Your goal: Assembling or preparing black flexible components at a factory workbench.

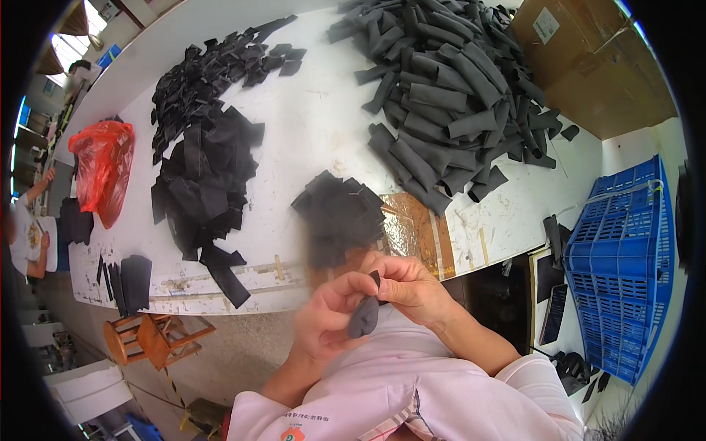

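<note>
Close to my chest, both hands pinch one small dark grey fabric piece (363, 317). My left hand (324, 314) wraps its lower part, with thumb and fingers closed on it. Thumb and forefinger of my right hand (412, 291) grip its upper tip. Just beyond my hands, a stack of black fabric pieces (337, 213) lies at the table's near edge, partly blurred. A large heap of rolled dark grey fabric tubes (448, 95) covers the far right of the table (309, 103).
Black fabric cuttings (202, 176) lie in piles on the left, beside a red plastic bag (104, 165). A cardboard box (599, 62) stands at far right, above a blue plastic crate (618, 268). A wooden stool (154, 339) is at lower left; another person (31, 239) is at far left.
</note>
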The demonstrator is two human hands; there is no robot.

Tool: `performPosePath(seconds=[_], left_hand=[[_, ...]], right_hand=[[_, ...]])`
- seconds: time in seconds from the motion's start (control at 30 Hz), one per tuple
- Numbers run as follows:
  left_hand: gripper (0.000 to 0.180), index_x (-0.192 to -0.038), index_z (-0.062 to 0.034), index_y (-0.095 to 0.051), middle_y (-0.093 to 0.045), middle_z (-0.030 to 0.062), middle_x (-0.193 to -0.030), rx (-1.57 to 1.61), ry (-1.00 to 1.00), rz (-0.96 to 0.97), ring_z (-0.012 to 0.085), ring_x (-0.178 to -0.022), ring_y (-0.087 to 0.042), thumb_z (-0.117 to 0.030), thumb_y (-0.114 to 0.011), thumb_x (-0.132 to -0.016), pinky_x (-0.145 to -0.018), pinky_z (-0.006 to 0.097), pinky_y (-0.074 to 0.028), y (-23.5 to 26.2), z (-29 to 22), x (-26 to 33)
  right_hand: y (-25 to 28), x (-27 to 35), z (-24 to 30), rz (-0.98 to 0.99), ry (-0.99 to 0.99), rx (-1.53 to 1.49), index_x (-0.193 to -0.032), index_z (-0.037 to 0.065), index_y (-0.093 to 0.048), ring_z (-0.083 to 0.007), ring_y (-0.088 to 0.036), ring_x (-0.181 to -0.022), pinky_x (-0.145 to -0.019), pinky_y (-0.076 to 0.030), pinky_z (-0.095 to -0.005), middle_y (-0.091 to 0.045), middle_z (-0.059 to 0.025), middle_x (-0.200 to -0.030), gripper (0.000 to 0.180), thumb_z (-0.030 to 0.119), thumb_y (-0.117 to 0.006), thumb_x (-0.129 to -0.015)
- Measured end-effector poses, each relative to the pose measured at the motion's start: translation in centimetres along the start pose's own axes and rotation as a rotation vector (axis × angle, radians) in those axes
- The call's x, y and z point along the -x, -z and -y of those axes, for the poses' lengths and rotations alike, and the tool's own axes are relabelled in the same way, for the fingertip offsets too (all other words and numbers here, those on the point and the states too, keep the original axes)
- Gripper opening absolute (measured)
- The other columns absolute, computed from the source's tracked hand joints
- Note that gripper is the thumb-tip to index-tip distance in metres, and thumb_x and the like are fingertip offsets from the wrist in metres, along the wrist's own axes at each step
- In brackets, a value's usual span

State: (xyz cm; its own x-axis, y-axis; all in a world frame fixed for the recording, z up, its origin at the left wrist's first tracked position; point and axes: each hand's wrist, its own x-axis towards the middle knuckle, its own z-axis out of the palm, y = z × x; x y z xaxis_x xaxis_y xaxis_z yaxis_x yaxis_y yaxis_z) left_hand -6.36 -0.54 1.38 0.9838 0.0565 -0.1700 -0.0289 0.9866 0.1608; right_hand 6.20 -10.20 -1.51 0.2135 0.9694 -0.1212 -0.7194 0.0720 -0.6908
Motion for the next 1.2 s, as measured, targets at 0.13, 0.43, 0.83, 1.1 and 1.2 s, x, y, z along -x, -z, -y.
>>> performPosePath(seconds=[0.13,0.43,0.83,1.1,1.2], left_hand=[[0.036,-0.107,0.0054,-0.047,-0.053,0.0065,-0.073,-0.837,-0.414,-0.36,0.0027,-0.048,-0.042,0.011,-0.053,-0.072,-0.039,0.015,-0.032,-1.7,1.2,-0.6],[0.009,-0.091,0.0006,-0.052,-0.058,0.0085,-0.093,-1.075,-0.82,-0.424,0.0073,-0.064,-0.053,-0.005,-0.053,-0.084,-0.053,0.018,-0.044,-1.6,1.4,-1.8],[0.039,-0.113,-0.0008,-0.035,-0.059,0.0131,-0.088,-0.591,-0.538,-0.31,0.0078,-0.059,-0.052,0.0,-0.057,-0.08,-0.045,0.018,-0.038,-3.6,0.0,-1.6],[0.049,-0.125,-0.0001,-0.028,-0.058,0.0137,-0.081,-0.148,-0.234,0.24,0.0028,-0.039,-0.038,-0.006,-0.052,-0.082,-0.031,0.015,-0.026,-4.7,-2.5,-2.8],[0.037,-0.123,0.0001,-0.035,-0.058,0.0144,-0.082,-0.017,-0.198,-0.026,0.0012,-0.037,-0.034,-0.005,-0.042,-0.087,-0.032,0.015,-0.031,-0.3,-2.7,-4.1]], right_hand=[[0.4,-0.1,0.4,-0.062,0.075,0.098,-0.079,0.002,-0.052,-0.0075,-0.046,-0.073,-0.066,-0.04,-0.0217,-0.049,-0.0006,-0.095,0.011,0.011,-0.056,-0.083],[-3.0,0.0,4.0,-0.174,0.411,0.931,-0.076,-0.001,-0.052,-0.017,-0.051,-0.06,-0.053,-0.042,-0.0253,-0.053,-0.0073,-0.071,0.006,-0.001,-0.058,-0.075],[-3.8,-0.2,5.4,-0.227,0.587,1.051,-0.075,0.0,-0.051,-0.0192,-0.048,-0.06,-0.052,-0.039,-0.0277,-0.049,-0.0076,-0.069,0.009,0.002,-0.059,-0.076],[-5.2,-1.6,8.2,-0.09,0.289,0.822,-0.072,0.002,-0.051,-0.0129,-0.044,-0.059,-0.052,-0.037,-0.0267,-0.046,-0.0033,-0.063,0.021,0.019,-0.056,-0.083],[-1.0,-3.0,6.1,-0.158,-0.095,0.388,-0.073,0.006,-0.051,-0.0047,-0.035,-0.057,-0.048,-0.029,-0.0176,-0.042,0.0041,-0.063,0.022,0.024,-0.055,-0.085]])
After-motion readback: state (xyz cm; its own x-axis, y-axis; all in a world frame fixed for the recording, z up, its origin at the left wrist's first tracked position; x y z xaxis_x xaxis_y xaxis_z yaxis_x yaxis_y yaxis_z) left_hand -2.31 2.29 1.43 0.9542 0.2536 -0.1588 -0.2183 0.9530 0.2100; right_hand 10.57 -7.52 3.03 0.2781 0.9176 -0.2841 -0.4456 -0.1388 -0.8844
